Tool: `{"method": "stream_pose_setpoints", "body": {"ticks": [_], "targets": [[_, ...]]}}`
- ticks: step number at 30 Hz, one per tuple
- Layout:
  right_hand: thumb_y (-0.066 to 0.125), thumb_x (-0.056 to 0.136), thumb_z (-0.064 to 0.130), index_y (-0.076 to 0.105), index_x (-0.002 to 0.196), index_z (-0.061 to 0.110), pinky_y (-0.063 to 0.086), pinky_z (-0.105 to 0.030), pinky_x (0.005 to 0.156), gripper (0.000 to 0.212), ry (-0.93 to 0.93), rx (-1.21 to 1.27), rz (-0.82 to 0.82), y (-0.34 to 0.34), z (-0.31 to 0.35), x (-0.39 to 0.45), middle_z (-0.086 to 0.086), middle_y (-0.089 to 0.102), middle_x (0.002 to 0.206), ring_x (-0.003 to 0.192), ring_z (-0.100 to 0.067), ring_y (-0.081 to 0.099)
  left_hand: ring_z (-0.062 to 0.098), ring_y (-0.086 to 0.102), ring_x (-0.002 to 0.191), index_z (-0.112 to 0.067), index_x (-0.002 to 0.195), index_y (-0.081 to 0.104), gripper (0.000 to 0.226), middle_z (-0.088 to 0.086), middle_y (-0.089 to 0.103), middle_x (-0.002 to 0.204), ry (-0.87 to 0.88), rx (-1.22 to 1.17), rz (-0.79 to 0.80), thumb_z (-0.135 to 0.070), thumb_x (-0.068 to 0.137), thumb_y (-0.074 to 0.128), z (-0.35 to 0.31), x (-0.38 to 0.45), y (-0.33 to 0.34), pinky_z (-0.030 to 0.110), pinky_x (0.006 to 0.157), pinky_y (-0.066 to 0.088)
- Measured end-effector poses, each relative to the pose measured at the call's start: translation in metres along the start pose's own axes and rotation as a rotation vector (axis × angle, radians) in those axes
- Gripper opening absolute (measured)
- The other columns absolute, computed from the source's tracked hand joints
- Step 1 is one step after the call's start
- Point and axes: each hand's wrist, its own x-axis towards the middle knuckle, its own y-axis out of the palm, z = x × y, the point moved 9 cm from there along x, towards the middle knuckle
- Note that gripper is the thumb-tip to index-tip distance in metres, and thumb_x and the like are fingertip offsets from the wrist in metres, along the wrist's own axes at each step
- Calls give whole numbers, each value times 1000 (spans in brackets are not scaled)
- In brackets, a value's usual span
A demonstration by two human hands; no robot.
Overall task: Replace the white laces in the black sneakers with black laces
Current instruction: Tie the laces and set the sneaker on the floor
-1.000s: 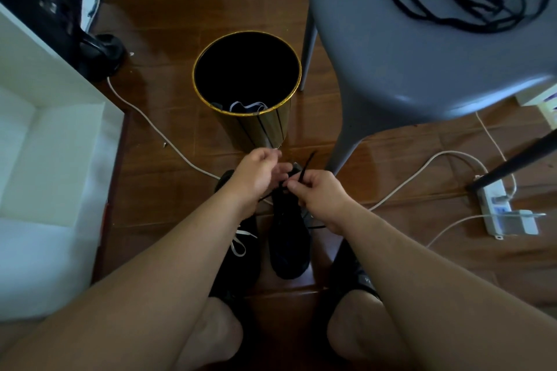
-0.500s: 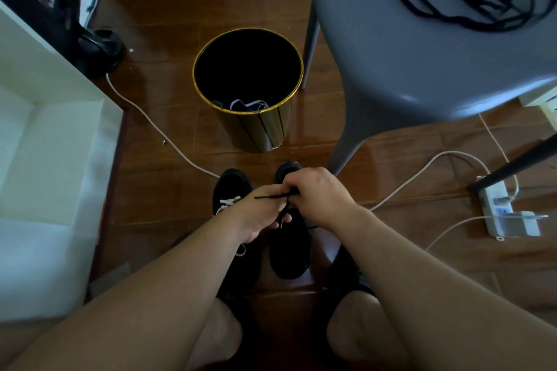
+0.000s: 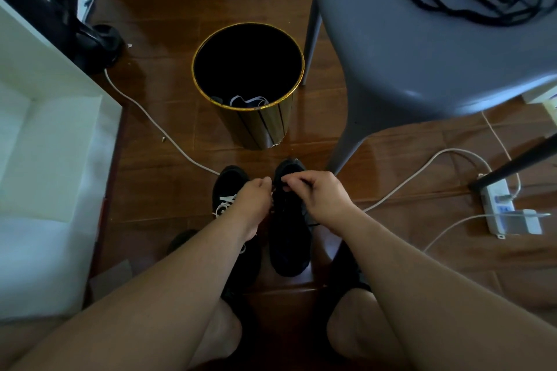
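Underfoot, glossy wooden floor [image 3: 156, 166], gold-rimmed bin [image 3: 259, 126], grey stool [image 3: 422, 69], white cables [image 3: 150, 117].

Both bare forearms extend forward and converge toward the centre of the view. The left hand [image 3: 254, 200] is turned thumb-up with its fingers curled inward and fingertips bunched at the far end. The right hand [image 3: 321, 194] lies knuckles-up, fingers curled, thumb and forefinger drawn together in a pinch. The fingertips of the two hands sit just beside each other, apart. Bare knees show below the forearms.
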Motion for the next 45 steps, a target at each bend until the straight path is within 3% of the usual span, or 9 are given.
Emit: {"method": "stream_pose_setpoints", "body": {"ticks": [4, 7, 10, 14, 20, 25, 34, 38, 45], "targets": [[53, 98, 54, 79, 96, 47, 58, -33, 91, 27, 203, 199, -1, 7, -43, -2, 12, 79, 100, 100, -10, 72, 25, 65, 97, -17, 98, 63, 35, 11, 71, 115, -186, -288, -240, -30, 115, 36, 27, 14, -31, 36, 79, 46], [55, 104, 48, 79, 83, 28, 54, -33, 76, 37, 402, 141, -236, -26, -99, -19, 7, 76, 82, 87, -19, 69, 31, 57, 137, -11, 151, 48, 49, 14, 58, 150, -340, -940, -232, -26, 115, 17, 52, 25, -46, 42, 109, 44], [53, 105, 51, 69, 89, 11, 51, -39, 63, 46, 662, 161, -445, -58, -152, -54, -12, 72, 79, 66, -29, 62, 30, 66, 89, -1, 124, 57, 44, 13, 65, 109, -327, -1182, -370, -15, 114, 17, 65, 33, -80, 47, 94, 53], [51, 108, 46, 63, 91, 13, 46, -29, 50, 39, 810, 450, -468, -43, -168, -63, -4, 67, 62, 55, -22, 59, 23, 42, 58, -8, 115, 56, 26, 10, 50, 66, -215, -449, -491, -19, 113, 32, 60, 28, -100, 37, 62, 45], [45, 112, 39, 63, 108, 19, 52, -32, 59, 27, 809, 927, -453, -14, -138, -44, 2, 66, 58, 68, -21, 68, 19, 64, 114, -48, 143, 54, 42, -5, 65, 133, 281, 681, 94, -53, 102, 63, 16, 14, 3, 38, 93, 54], [29, 116, 39, 53, 137, 18, 55, -35, 76, 39, 682, 1241, -426, -4, -111, -31, -4, 77, 111, 97, -24, 74, 24, 55, 138, -59, 149, 46, 47, -7, 57, 154, 333, 1193, 221, -61, 102, 52, 41, 3, 64, 37, 99, 49], [66, 100, 41, -12, 163, 43, 49, -35, 100, 100, 456, 239, -174, 6, -100, -34, 17, 65, 137, 117, -6, 59, 18, 73, 91, -35, 93, 77, 8, -9, 78, 92, 102, 503, 86, -38, 96, 71, 45, 11, 67, 45, 90, 61], [54, 105, 45, 39, 159, 37, 44, -29, 92, 56, 378, 11, -223, 10, -99, -32, 18, 64, 118, 118, -13, 60, 24, 75, 92, -24, 98, 77, 6, 4, 78, 98, -30, 139, 98, -19, 96, 77, 45, 18, 64, 43, 95, 62], [59, 106, 25, 78, 106, 28, 62, -50, 86, 19, 410, 122, -114, 36, -103, -38, 0, 80, 92, 92, -24, 75, 3, 48, 31, -25, 91, 75, 9, -7, 67, 60, -140, -74, 105, -18, 94, 80, 52, 15, 55, 14, 34, 28]]}}
